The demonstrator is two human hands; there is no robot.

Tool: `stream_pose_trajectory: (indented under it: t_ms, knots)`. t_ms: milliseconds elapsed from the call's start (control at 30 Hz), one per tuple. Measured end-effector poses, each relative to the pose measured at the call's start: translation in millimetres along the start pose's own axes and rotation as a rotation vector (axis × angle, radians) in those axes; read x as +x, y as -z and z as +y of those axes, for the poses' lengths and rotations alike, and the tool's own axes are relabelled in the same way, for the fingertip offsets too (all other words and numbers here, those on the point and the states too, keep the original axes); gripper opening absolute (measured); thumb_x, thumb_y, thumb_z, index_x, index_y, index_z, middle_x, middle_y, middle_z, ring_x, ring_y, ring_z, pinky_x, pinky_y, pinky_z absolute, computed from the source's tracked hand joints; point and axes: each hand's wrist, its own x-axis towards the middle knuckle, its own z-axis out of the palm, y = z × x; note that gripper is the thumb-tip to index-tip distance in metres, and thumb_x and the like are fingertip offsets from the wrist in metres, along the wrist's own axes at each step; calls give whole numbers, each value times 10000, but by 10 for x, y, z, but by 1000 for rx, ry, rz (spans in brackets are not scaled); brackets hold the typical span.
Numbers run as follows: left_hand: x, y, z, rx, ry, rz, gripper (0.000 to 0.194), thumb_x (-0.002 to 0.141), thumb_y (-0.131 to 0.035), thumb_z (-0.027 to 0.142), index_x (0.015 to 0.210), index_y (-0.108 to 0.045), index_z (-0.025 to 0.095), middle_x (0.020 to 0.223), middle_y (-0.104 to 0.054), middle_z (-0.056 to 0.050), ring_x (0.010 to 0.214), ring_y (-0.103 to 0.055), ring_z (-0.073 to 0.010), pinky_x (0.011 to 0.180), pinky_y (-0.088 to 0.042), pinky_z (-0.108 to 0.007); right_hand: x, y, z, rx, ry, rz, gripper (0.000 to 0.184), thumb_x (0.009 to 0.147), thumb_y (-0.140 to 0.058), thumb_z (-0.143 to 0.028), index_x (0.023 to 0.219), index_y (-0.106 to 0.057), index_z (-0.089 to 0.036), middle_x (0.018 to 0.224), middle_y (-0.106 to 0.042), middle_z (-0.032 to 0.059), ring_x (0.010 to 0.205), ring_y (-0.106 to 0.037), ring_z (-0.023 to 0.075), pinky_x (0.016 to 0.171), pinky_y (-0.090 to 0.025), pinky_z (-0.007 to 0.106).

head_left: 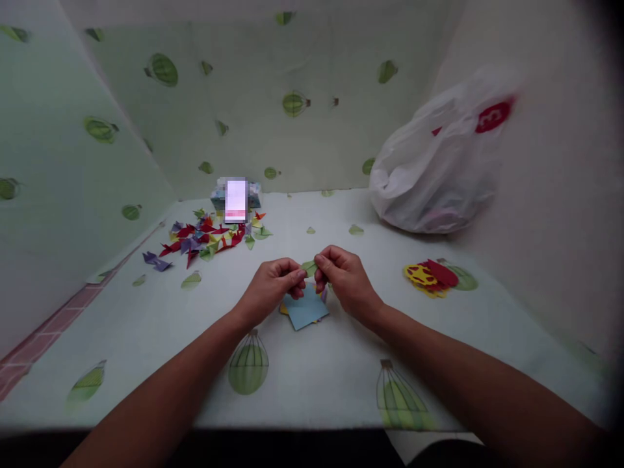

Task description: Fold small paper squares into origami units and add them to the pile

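Observation:
Between my two hands is a small folded piece of green paper (309,267), held just above the table. My left hand (275,283) pinches its left end with thumb and fingers. The other end is gripped by my right hand (345,278), its fingers curled in. Directly below lies a small stack of square paper with a light blue sheet (307,311) on top; yellow and purple edges stick out beneath it. My fingers cover part of the green paper, so its exact shape cannot be made out.
Many folded paper pieces in several colours (209,237) lie in a pile at the back left. Behind them a lit phone (236,200) leans on a box (256,194). A white plastic bag (433,169) stands back right, with red and yellow cut-outs (429,278) in front of it.

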Motion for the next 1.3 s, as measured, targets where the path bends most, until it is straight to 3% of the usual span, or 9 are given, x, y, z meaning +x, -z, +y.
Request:
stream_pose_trajectory:
  t_ms: [200,300,467,600,800,1033,1200,1300]
  knots:
    - [0,11,10,-6,17,13,278,792,-721,381,687,-617,146,596,-620,6,508,-547,-86,540,-450,-226,30,22,16,73,-11,23,283,856,-642,-398,707,-531,-185,569,-597,-41,430,-553,89,451,-449,227]
    - [13,30,-13,-27,0,8,264,796,-724,396,760,-649,146,676,-646,-5,577,-587,-99,590,-482,-236,41,34,-1,75,-13,40,272,851,-643,-394,715,-532,-185,567,-592,-44,433,-551,88,457,-451,226]
    - [24,41,-20,32,-22,12,393,868,-606,523,768,-656,146,685,-618,-12,601,-588,-121,599,-489,-257,19,29,-34,-104,37,-8,265,874,-603,-376,704,-532,-186,566,-585,-34,439,-542,92,452,-425,228]
    - [4,24,14,138,-84,6,348,857,-628,468,738,-672,144,630,-599,-4,577,-549,-116,568,-445,-240,-40,-13,-58,-241,86,-59,234,886,-585,-343,718,-559,-182,575,-588,-28,457,-542,92,480,-426,230]
    - [-26,-14,57,244,-145,83,288,843,-640,409,702,-656,158,619,-580,10,570,-518,-105,560,-443,-224,-36,-8,-49,-143,15,-134,282,876,-594,-419,724,-548,-186,582,-593,-24,468,-546,100,487,-435,239]
    - [-2,2,15,107,-48,-11,269,839,-649,398,734,-629,151,625,-603,7,551,-527,-99,564,-430,-234,-5,16,-32,-124,38,-44,296,875,-604,-430,724,-535,-185,582,-588,-26,472,-552,102,490,-438,242]
    - [4,3,13,140,-72,29,256,809,-680,374,701,-619,150,588,-579,18,519,-493,-88,535,-400,-229,20,26,-25,-76,-10,-132,307,836,-654,-455,735,-569,-178,574,-593,-29,467,-549,101,472,-427,236]
    - [1,9,18,95,-64,13,254,812,-681,380,718,-629,150,609,-593,12,535,-510,-91,551,-412,-232,17,26,-18,-39,-12,-107,293,823,-679,-430,721,-571,-176,570,-596,-33,464,-546,95,481,-429,236]
